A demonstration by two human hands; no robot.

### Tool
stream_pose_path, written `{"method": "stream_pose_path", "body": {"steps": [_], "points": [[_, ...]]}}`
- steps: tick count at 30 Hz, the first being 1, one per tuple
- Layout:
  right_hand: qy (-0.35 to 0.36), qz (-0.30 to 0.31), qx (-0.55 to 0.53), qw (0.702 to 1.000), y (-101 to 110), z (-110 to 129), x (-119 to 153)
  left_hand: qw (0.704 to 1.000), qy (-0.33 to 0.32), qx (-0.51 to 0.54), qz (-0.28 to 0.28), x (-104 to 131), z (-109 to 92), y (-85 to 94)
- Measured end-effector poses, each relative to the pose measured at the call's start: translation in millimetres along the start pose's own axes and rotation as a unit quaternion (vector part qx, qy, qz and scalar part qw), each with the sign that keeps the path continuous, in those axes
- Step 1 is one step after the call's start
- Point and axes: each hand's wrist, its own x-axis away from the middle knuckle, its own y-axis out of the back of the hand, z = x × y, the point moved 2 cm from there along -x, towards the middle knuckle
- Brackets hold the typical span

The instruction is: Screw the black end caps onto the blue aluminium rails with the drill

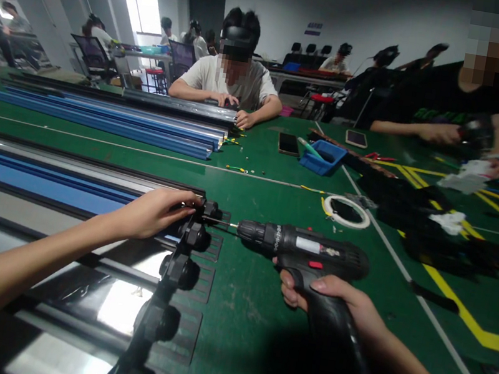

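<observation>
My right hand [331, 298] is wrapped round the grip of a black power drill [310, 247], which lies level and points left. Its thin bit ends close to the uppermost black knobbed fitting [210, 209] at the end of the metal profiles [58, 166]. My left hand [165, 211] rests at that same end, fingers bent and pressed together near the fitting; what they hold, if anything, is hidden. More black fittings [178, 270] run down the profile ends towards me, each with a slotted black plate [203, 284] beside it on the green table.
Blue profiles [113, 121] lie across the table before a seated person. A blue tray [322, 157], phones [288, 144], a white tape roll [346, 211] and dark cable bundles [424, 221] are further back and right. Another person holds a tool at the upper right.
</observation>
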Motion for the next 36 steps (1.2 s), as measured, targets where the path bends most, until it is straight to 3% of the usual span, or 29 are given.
{"method": "stream_pose_path", "body": {"steps": [10, 14, 17, 21, 27, 32, 36], "points": [[-0.002, 0.014, -0.026, 1.0, 0, 0, -1, 1.0, 0.018, -0.017, -0.006, 2, -4, 1.9], [-0.012, 0.01, -0.035, 0.999, 0, 3, 1, 0.998, -0.003, -0.053, -0.045, 3, -8, 2.4], [-0.003, 0.009, -0.045, 0.999, -4, 6, 2, 0.993, -0.04, -0.086, -0.071, 3, -20, 3.3], [0.009, -0.012, -0.084, 0.996, -6, 9, 2, 0.988, -0.068, -0.128, -0.054, 0, -47, 2.2], [0.014, -0.037, -0.146, 0.988, -4, 8, 2, 0.965, -0.042, -0.257, 0.034, -15, -77, -18.0], [0.016, -0.024, -0.175, 0.984, -3, 8, 1, 0.909, -0.001, -0.414, 0.054, -34, -89, -43.7], [0.008, -0.013, -0.176, 0.984, -3, 6, -1, 0.893, 0.018, -0.445, 0.069, -41, -94, -55.2]]}}
